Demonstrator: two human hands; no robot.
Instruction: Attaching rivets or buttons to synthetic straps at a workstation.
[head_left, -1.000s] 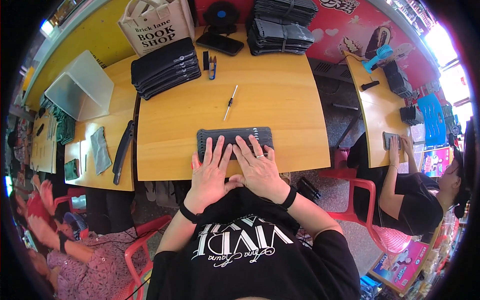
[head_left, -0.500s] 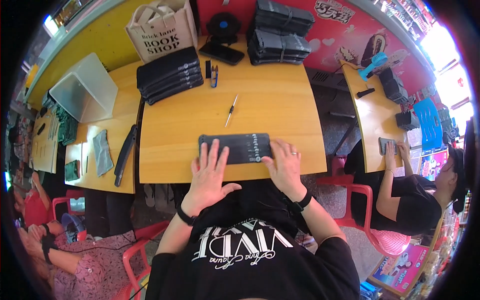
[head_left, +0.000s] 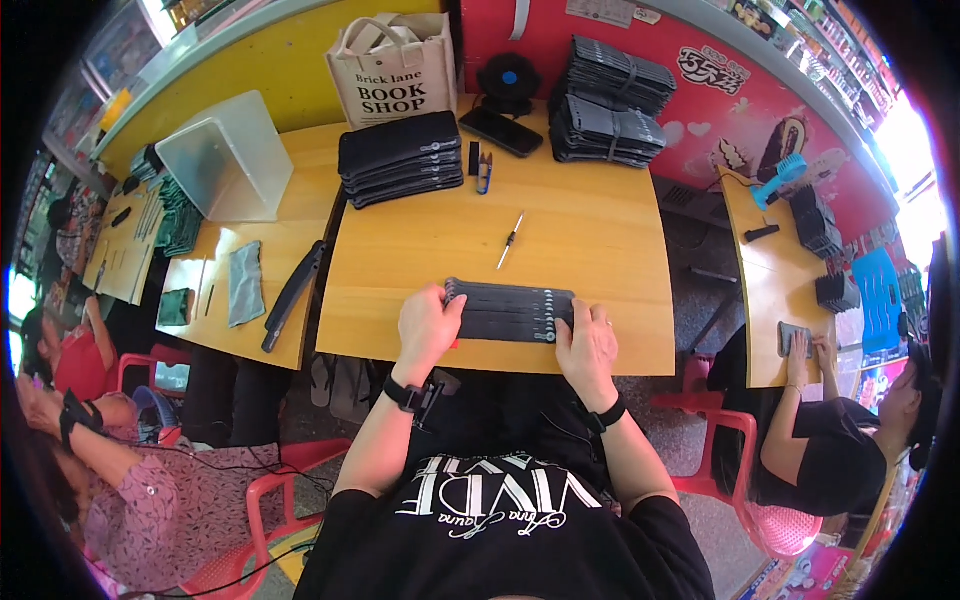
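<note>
A fanned stack of flat dark grey fabric pouches (head_left: 505, 312) lies on the wooden table in front of me, with a column of small white marks near its right end. My left hand (head_left: 430, 328) is closed on the left end, thumb on top and fingers curled around the edge. At the other end my right hand (head_left: 588, 345) grips the right edge, its thumb on top. A bit of red shows beside my left thumb. Beyond the stack lies a thin rod-like tool (head_left: 511, 241) with a dark middle and pale ends.
At the back are a pile of dark pouches (head_left: 400, 160), blue-handled thread snips (head_left: 485, 174), a phone (head_left: 502, 132), banded bundles (head_left: 610, 130), a small black fan (head_left: 509, 85) and a cloth bag (head_left: 392, 70). Co-workers sit left and right at neighbouring tables.
My left hand has gone from lying spread on the pouches to gripping their left end. My right hand stays at the right end. The pouches now look more fanned, and the view has shifted.
</note>
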